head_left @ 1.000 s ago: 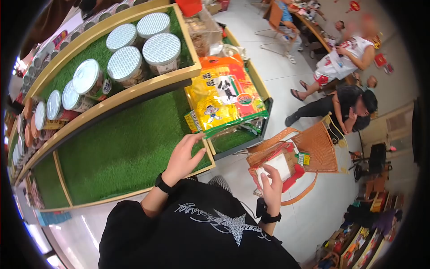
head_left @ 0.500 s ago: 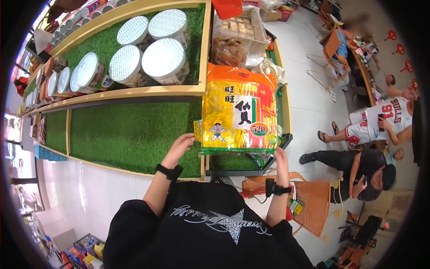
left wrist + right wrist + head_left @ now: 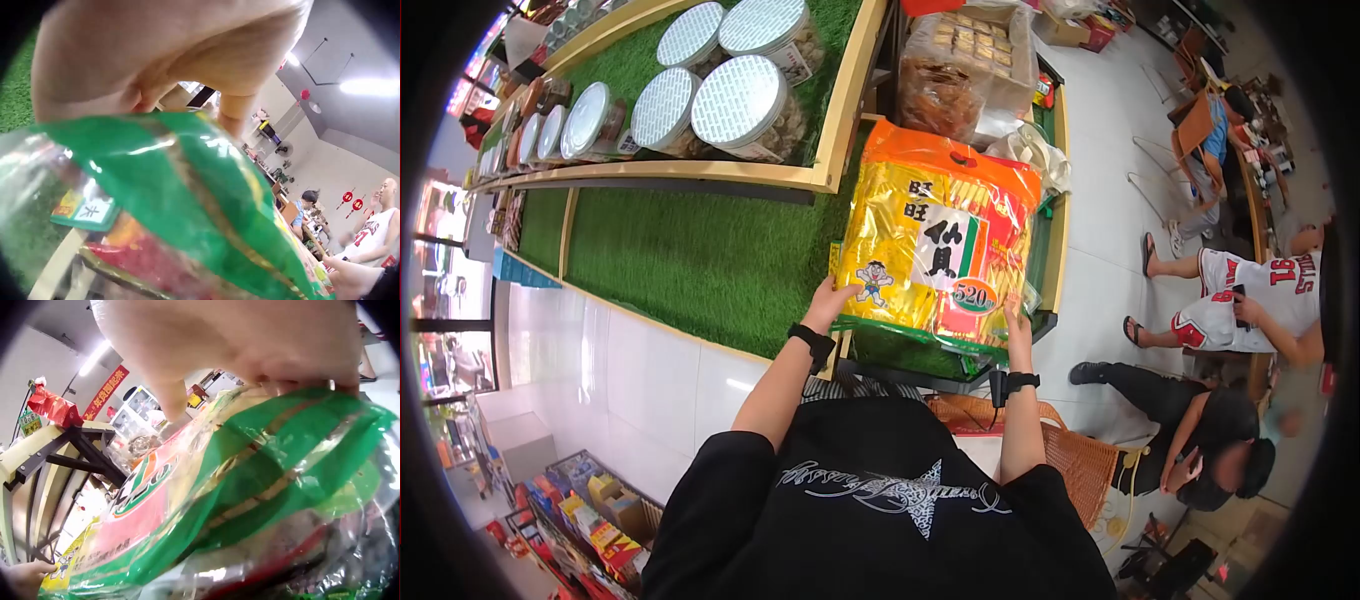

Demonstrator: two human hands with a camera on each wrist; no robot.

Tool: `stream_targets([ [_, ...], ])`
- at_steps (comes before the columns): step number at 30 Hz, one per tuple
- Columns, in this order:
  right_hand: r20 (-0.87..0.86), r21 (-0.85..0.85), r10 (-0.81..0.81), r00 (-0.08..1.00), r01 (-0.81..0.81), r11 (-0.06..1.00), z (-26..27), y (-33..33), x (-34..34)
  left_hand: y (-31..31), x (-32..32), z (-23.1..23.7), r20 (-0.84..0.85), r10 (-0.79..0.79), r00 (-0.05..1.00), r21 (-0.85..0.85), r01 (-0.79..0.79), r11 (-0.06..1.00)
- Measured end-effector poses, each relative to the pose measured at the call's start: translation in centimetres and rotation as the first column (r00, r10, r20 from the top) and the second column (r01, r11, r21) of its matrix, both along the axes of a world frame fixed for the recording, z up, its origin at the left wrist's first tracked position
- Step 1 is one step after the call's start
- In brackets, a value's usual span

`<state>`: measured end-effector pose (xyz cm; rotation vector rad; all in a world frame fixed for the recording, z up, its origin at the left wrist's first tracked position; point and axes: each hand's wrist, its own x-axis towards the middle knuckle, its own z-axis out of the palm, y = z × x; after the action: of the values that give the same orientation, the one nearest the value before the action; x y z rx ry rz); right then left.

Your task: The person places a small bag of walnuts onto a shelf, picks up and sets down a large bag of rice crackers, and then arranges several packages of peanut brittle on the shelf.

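A large yellow, orange and red snack bag (image 3: 930, 240) with a green lower edge lies over the bin at the shelf's end. At its lower left corner the left hand (image 3: 830, 303) grips the edge, thumb on the printed front. The right hand (image 3: 1017, 325) grips the lower right side, thumb on top. The left wrist view shows the green edge (image 3: 169, 169) under the curled left hand (image 3: 169, 56). In the right wrist view the right hand (image 3: 244, 350) has its fingers behind the green edge (image 3: 269, 462).
Lidded tubs (image 3: 740, 100) stand on the upper shelf, left of the bag. Green turf (image 3: 690, 260) lines the lower shelf. Behind the bag are bagged snacks (image 3: 950, 85). A woven chair (image 3: 1080, 465) stands at lower right; people sit at far right.
Both hands have come to the bag's lower corners and taken hold of them; the right hand was lower, over the chair. The bag now sits slightly tilted. The head view has shifted.
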<state>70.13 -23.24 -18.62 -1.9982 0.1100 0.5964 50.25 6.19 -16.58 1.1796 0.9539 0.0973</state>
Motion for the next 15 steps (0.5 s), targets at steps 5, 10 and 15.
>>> stream_targets([
  [5, -0.073, 0.059, 0.115, 0.991, -0.111, 0.992, -0.4, -2.4, -0.8, -1.1, -1.9, 0.3, 0.022, -0.087, 0.996, -0.184, 0.089, 0.979],
  [10, -0.225, 0.203, 0.072, 0.972, -0.026, 0.979, -3.6, -4.3, -3.4, -3.7, -4.0, -1.4, -0.072, -0.094, 0.993, -0.275, 0.07, 0.959],
  [15, -0.274, 0.257, 0.083, 0.958, -0.01, 0.966, -2.6, -3.3, -5.0, -4.3, -5.5, -3.3, 0.134, 0.113, 0.984, -0.287, -0.071, 0.955],
])
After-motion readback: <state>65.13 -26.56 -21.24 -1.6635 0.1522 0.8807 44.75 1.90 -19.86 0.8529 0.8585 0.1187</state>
